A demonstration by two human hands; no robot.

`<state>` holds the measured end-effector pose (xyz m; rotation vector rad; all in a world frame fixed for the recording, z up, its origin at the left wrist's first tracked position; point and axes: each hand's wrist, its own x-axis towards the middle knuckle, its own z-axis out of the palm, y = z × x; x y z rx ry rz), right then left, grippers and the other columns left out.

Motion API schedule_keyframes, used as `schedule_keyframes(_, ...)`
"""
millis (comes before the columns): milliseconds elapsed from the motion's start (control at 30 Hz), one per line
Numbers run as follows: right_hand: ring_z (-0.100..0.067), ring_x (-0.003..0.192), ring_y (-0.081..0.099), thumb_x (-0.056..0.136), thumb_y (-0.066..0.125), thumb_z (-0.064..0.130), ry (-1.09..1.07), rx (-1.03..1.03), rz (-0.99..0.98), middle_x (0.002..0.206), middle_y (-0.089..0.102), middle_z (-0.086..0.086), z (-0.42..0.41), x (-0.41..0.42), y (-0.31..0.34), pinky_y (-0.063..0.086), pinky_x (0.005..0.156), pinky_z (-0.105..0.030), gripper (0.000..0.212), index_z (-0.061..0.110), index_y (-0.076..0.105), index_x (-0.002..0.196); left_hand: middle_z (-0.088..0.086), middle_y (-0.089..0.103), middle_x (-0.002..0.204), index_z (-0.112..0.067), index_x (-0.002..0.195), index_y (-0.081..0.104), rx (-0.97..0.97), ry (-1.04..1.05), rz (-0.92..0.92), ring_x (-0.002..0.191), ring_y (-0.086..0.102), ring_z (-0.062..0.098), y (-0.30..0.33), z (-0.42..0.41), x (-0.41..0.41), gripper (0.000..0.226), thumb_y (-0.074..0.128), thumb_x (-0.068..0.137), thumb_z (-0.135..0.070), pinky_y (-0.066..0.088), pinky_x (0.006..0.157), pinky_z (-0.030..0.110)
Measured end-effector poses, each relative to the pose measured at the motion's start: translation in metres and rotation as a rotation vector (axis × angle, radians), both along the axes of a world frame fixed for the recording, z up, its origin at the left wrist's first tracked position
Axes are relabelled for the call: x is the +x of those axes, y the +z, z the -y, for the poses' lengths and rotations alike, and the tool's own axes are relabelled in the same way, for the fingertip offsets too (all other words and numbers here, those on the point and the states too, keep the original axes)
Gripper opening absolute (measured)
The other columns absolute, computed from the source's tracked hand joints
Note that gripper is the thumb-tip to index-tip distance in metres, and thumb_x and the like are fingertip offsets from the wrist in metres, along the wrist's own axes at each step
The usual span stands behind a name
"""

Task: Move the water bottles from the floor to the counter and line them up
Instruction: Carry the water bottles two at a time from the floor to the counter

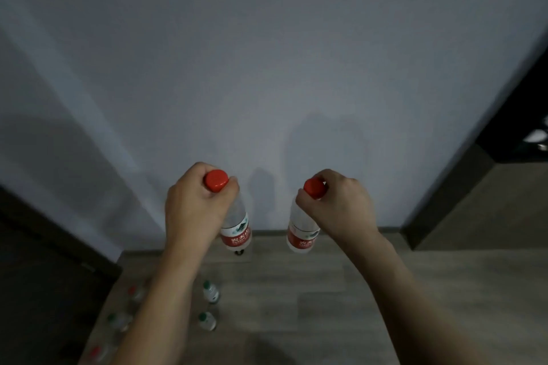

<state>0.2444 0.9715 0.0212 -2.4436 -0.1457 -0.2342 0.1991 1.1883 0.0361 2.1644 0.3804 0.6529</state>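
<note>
While more bottles stand on the wooden floor [296,290] at the lower left, two bottles are held up in the air in front of a pale wall [267,53]. Far left on the floor are blurry bottles with red and green caps, one near the edge [136,293]. Just right of them stand two green-capped bottles [211,292]. The left hand [192,204] curls its fingers round the neck of a bottle with a red cap [235,225]. The right hand [338,204] grips the neck of a second red-capped bottle [301,231] the same way. Both bottles hang straight down, well apart. A dark desk edge [510,139] shows at far right.
</note>
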Motion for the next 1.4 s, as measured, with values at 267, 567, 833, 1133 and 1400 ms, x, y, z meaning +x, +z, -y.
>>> schedule_keyframes(267, -0.005, 0.058, 0.056, 0.067, 0.055, 0.051, -0.288, -0.019, 0.054, 0.065, 0.06, 0.013, 0.172, -0.017, 0.007, 0.047, 0.051, -0.021, 0.027, 0.028, 0.061, 0.079, -0.019, 0.064, 0.071, -0.026, 0.073, 0.06, 0.029, -0.266, -0.001, 0.064, 0.06, 0.003, 0.003, 0.17, 0.048, 0.019, 0.069, 0.071, -0.043, 0.045, 0.057, 0.025)
schedule_keyframes(567, -0.011, 0.059, 0.057, 0.065, 0.052, 0.052, -0.607, -0.037, 0.09, 0.062, 0.057, 0.01, 0.374, -0.07, 0.004, 0.048, 0.056, -0.028, 0.027, 0.026, 0.056, 0.073, -0.014, 0.063, 0.067, -0.025, 0.072, 0.061, 0.047, -0.572, 0.04, 0.063, 0.059, 0.008, 0.003, 0.387, 0.064, 0.017, 0.073, 0.076, -0.036, 0.046, 0.056, 0.026)
schedule_keyframes(833, -0.007, 0.056, 0.055, 0.065, 0.049, 0.056, -0.9, -0.062, 0.12, 0.061, 0.054, 0.011, 0.519, -0.127, 0.003, 0.05, 0.054, -0.028, 0.027, 0.029, 0.05, 0.069, -0.01, 0.063, 0.067, -0.026, 0.073, 0.061, 0.045, -0.888, 0.06, 0.065, 0.064, 0.012, 0.015, 0.559, 0.063, 0.019, 0.073, 0.078, -0.04, 0.058, 0.061, 0.042)
schedule_keyframes(1133, -0.007, 0.057, 0.054, 0.063, 0.051, 0.054, -1.141, -0.066, 0.097, 0.06, 0.056, 0.012, 0.656, -0.15, -0.006, 0.045, 0.052, -0.025, 0.028, 0.027, 0.056, 0.069, -0.017, 0.065, 0.069, -0.028, 0.073, 0.062, 0.049, -1.154, 0.028, 0.064, 0.062, 0.003, 0.007, 0.738, 0.081, 0.019, 0.073, 0.077, -0.042, 0.05, 0.058, 0.025)
schedule_keyframes(1400, -0.013, 0.064, 0.059, 0.063, 0.054, 0.049, -1.234, -0.047, 0.046, 0.065, 0.06, 0.01, 0.793, -0.112, 0.002, 0.05, 0.059, -0.029, 0.027, 0.027, 0.062, 0.078, -0.009, 0.063, 0.063, -0.023, 0.072, 0.062, 0.074, -1.298, 0.047, 0.063, 0.061, 0.007, 0.016, 0.902, 0.127, 0.019, 0.078, 0.075, -0.031, 0.05, 0.062, 0.03)
